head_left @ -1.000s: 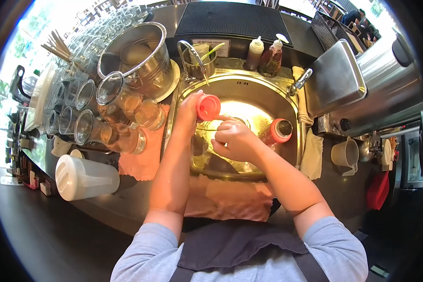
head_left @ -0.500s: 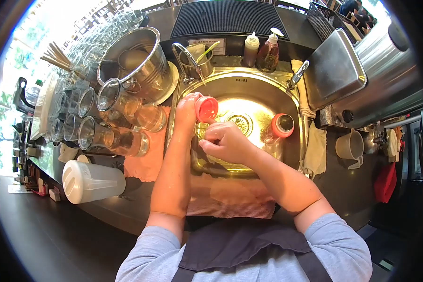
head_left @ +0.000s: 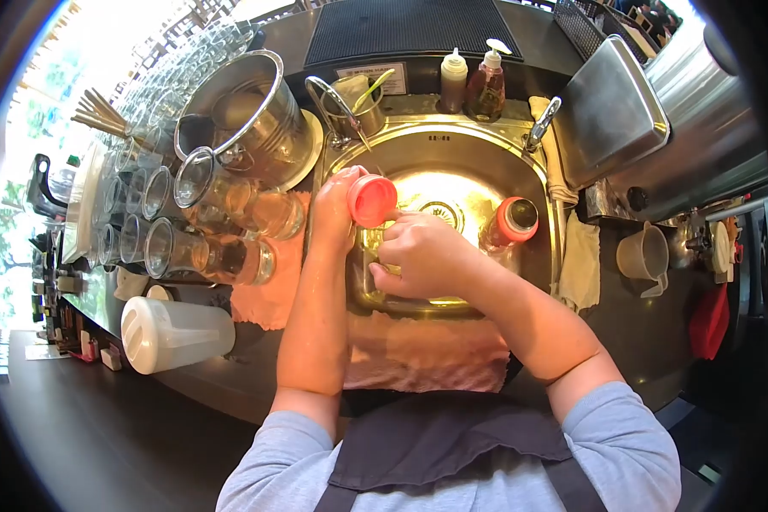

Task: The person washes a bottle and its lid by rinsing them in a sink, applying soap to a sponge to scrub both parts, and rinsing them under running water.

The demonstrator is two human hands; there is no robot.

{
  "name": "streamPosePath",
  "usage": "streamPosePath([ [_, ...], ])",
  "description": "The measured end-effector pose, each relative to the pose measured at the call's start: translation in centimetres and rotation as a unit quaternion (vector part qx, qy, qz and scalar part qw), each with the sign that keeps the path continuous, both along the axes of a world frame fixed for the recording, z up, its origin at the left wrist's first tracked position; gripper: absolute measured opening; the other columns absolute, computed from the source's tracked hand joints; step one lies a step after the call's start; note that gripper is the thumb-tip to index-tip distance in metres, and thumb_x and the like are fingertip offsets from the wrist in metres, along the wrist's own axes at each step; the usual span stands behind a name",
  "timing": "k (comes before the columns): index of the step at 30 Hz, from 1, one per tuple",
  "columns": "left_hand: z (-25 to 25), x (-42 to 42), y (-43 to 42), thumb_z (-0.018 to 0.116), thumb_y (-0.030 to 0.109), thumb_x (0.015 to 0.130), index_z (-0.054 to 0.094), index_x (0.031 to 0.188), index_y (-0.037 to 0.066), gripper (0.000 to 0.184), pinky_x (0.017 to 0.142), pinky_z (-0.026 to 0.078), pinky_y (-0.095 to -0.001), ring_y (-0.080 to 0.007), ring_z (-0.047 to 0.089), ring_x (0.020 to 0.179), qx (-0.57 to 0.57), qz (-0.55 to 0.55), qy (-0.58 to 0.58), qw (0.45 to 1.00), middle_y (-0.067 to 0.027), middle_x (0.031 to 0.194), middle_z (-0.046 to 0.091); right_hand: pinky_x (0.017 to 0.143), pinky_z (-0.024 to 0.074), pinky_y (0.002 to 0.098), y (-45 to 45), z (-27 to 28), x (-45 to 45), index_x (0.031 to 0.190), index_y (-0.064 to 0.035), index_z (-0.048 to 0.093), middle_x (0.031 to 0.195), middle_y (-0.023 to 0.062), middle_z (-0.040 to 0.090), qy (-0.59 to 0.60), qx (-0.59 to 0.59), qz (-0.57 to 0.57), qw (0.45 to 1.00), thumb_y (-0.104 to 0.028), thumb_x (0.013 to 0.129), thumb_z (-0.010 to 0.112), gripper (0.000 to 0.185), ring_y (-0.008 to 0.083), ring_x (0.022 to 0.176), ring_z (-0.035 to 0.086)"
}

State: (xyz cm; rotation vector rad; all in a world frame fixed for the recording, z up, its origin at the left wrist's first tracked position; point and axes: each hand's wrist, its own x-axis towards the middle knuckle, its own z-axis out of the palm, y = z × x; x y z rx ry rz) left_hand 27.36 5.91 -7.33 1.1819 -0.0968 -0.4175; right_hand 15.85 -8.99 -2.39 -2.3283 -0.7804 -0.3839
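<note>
Over the left side of the sink, my left hand (head_left: 337, 192) grips a coral-red round lid (head_left: 373, 201), its hollow inside facing up toward me. My right hand (head_left: 427, 256) is beside the lid's lower right edge with its fingers curled. Its fingertips come close to the rim; whether they touch it or pinch something small is hidden. A clear jar with a coral-red collar (head_left: 517, 220) and a dark round opening rests in the right part of the steel sink (head_left: 486, 145).
Glass carafes (head_left: 230, 258) and a white lidded pitcher (head_left: 179, 333) stand left of the sink, with a steel bucket (head_left: 269, 119) behind. A thin tap (head_left: 337, 94) and a second tap (head_left: 544, 124) flank the basin. Soap bottles (head_left: 488, 85) stand behind it; a measuring jug (head_left: 642, 256) is right.
My right hand has shifted slightly along the lid's edge, and its fingers are posed differently. The lid is turned a little more toward me. My view has moved slightly.
</note>
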Motion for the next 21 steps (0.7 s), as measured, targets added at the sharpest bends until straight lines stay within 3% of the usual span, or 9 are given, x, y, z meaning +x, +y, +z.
streamPosePath([
  [7, 0.2, -0.2, 0.1, 0.052, 0.017, 0.098, 0.064, 0.101, -0.001, 0.021, 0.070, 0.054, -0.0265, -0.0140, 0.065, 0.082, -0.044, 0.023, -0.018, 0.999, -0.0096, 0.094, 0.068, 0.075, 0.0527, 0.0422, 1.9, 0.5, -0.4, 0.057, -0.0055, 0.056, 0.059, 0.0112, 0.057, 0.028, 0.117, -0.007, 0.993, -0.022, 0.078, 0.070, 0.030, 0.0333, 0.062, 0.059],
  [9, 0.6, -0.6, 0.1, 0.051, 0.019, 0.099, 0.063, 0.098, 0.001, 0.022, 0.070, 0.052, -0.0267, -0.0135, 0.064, 0.080, -0.026, 0.034, -0.017, 0.999, -0.0088, 0.092, 0.068, 0.068, 0.0502, 0.0434, 2.0, 1.2, -0.5, 0.056, -0.0051, 0.052, 0.058, 0.0109, 0.055, 0.098, 0.153, 0.001, 0.983, -0.021, 0.078, 0.070, 0.033, 0.0332, 0.060, 0.057],
  [12, 0.8, -0.6, 0.3, 0.051, 0.022, 0.100, 0.063, 0.096, 0.003, 0.023, 0.071, 0.051, -0.0266, -0.0126, 0.063, 0.078, -0.008, 0.042, -0.026, 0.999, -0.0080, 0.090, 0.068, 0.064, 0.0476, 0.0443, 1.6, 0.6, -0.4, 0.055, -0.0046, 0.048, 0.058, 0.0107, 0.053, 0.110, 0.160, 0.027, 0.981, -0.019, 0.079, 0.070, 0.035, 0.0332, 0.060, 0.054],
  [16, 0.9, -0.5, 0.3, 0.051, 0.021, 0.100, 0.063, 0.094, 0.003, 0.022, 0.070, 0.050, -0.0252, -0.0113, 0.062, 0.076, -0.019, 0.042, -0.045, 0.998, -0.0064, 0.086, 0.068, 0.067, 0.0500, 0.0442, 1.3, 0.8, -0.4, 0.057, -0.0046, 0.053, 0.060, 0.0113, 0.056, 0.141, 0.149, 0.049, 0.978, -0.021, 0.079, 0.070, 0.032, 0.0338, 0.062, 0.057],
  [21, 0.8, -0.2, 0.8, 0.051, 0.020, 0.100, 0.064, 0.095, 0.001, 0.023, 0.071, 0.051, -0.0257, -0.0125, 0.063, 0.078, -0.015, 0.006, -0.057, 0.998, -0.0073, 0.089, 0.067, 0.073, 0.0538, 0.0446, 1.0, 0.5, 0.0, 0.062, -0.0033, 0.063, 0.063, 0.0138, 0.060, -0.009, 0.027, -0.036, 0.999, -0.030, 0.077, 0.070, 0.031, 0.0345, 0.065, 0.062],
])
